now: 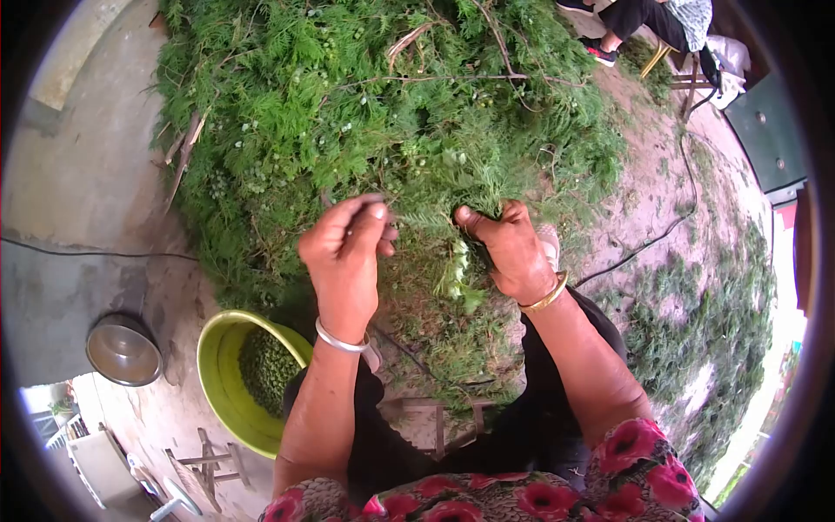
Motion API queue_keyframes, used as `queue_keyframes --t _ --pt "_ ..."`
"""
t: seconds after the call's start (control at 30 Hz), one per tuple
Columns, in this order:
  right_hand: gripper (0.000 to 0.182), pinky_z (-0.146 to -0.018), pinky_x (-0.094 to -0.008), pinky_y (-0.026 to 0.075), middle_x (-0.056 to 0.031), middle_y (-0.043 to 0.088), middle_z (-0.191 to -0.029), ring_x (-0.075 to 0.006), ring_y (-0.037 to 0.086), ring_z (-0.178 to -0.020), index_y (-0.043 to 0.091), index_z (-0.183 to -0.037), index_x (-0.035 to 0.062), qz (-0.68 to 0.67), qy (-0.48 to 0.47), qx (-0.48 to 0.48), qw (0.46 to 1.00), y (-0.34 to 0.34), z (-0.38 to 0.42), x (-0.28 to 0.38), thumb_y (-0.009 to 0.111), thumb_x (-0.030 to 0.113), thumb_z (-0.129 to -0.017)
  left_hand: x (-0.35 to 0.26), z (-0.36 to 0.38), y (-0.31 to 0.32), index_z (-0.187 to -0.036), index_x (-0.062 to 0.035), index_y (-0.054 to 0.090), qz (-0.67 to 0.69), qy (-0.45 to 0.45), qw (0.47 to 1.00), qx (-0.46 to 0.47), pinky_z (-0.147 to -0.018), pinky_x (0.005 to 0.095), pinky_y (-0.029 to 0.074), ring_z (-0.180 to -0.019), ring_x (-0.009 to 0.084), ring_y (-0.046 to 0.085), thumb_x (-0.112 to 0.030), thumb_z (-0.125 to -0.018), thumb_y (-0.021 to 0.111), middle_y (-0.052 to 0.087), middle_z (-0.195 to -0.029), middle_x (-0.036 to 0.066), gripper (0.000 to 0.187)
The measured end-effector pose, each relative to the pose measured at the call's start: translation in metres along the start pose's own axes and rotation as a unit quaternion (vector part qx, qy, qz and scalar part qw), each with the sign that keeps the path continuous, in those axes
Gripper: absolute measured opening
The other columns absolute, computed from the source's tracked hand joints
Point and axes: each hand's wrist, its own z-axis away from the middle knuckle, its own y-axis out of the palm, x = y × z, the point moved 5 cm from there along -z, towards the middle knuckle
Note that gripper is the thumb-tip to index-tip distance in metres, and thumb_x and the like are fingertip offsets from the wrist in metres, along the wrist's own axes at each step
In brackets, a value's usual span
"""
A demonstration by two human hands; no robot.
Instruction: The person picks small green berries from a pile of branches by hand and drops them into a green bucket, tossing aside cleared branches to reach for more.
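My right hand [513, 248], with a gold-coloured bangle at the wrist, grips a green conifer sprig [457, 222] between thumb and curled fingers. To its left, my left hand [348, 248] wears a silver bangle; its fingers are bent close to the thumb beside the sprig's feathery tip, and what they hold, if anything, is too small to make out. Both hands are above the near edge of a large heap of green branches [304, 130]. A yellow-green bucket [213, 357] stands left of my left forearm, with small green cones or berries [265, 370] inside.
A metal bowl [124, 350] lies on the floor at the left. Wooden stool legs [206, 465] show below it. More cut greenery [696, 339] covers the ground at the right, near a black cable [639, 250]. Another person [648, 22] sits at the upper right.
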Motion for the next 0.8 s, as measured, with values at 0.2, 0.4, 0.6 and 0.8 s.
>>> queue_keyframes --t 0.2,0.4,0.6,0.8 --pt "0.012 -0.056 -0.0246 0.043 -0.0023 0.064 -0.074 -0.0069 0.052 -0.063 0.063 -0.083 -0.0011 0.041 0.042 0.082 0.995 0.008 0.005 -0.007 0.070 0.007 -0.077 0.016 0.010 0.012 -0.087 0.0053 0.062 0.082 -0.190 0.973 0.102 -0.045 0.0260 0.049 -0.056 0.0124 0.055 -0.006 -0.081 0.063 0.058 -0.073 0.005 0.013" --pt "0.012 -0.061 -0.0263 0.045 -0.0037 0.064 -0.080 -0.0088 0.055 -0.068 0.063 -0.086 -0.0013 -0.098 0.114 0.060 0.987 0.010 0.005 -0.007 0.068 0.006 -0.079 0.020 0.006 0.002 -0.084 0.0031 0.061 0.088 -0.198 0.973 0.077 -0.039 0.0227 0.036 -0.048 0.0087 0.047 -0.005 -0.079 0.066 0.055 -0.066 0.002 0.011" --pt "0.017 -0.065 -0.0266 0.044 -0.0019 0.062 -0.083 -0.0093 0.053 -0.073 0.061 -0.089 -0.0021 -0.012 0.074 0.080 0.994 0.006 0.008 -0.009 0.070 0.005 -0.077 0.015 -0.015 -0.029 -0.074 -0.0029 0.057 0.186 -0.155 0.969 -0.042 -0.037 0.0220 0.034 -0.047 0.0085 0.045 -0.017 -0.084 0.064 0.054 -0.062 0.004 0.019" --pt "0.045 -0.071 -0.0247 0.039 -0.0001 0.044 -0.081 -0.0098 0.038 -0.077 0.045 -0.082 -0.0012 0.173 0.061 0.066 0.981 -0.009 0.004 -0.026 0.082 0.020 -0.068 0.001 -0.016 -0.021 -0.103 0.0025 0.059 0.256 -0.148 0.950 0.097 -0.041 0.0209 0.036 -0.056 0.0130 0.050 -0.019 -0.089 0.055 0.060 -0.080 0.013 0.026"
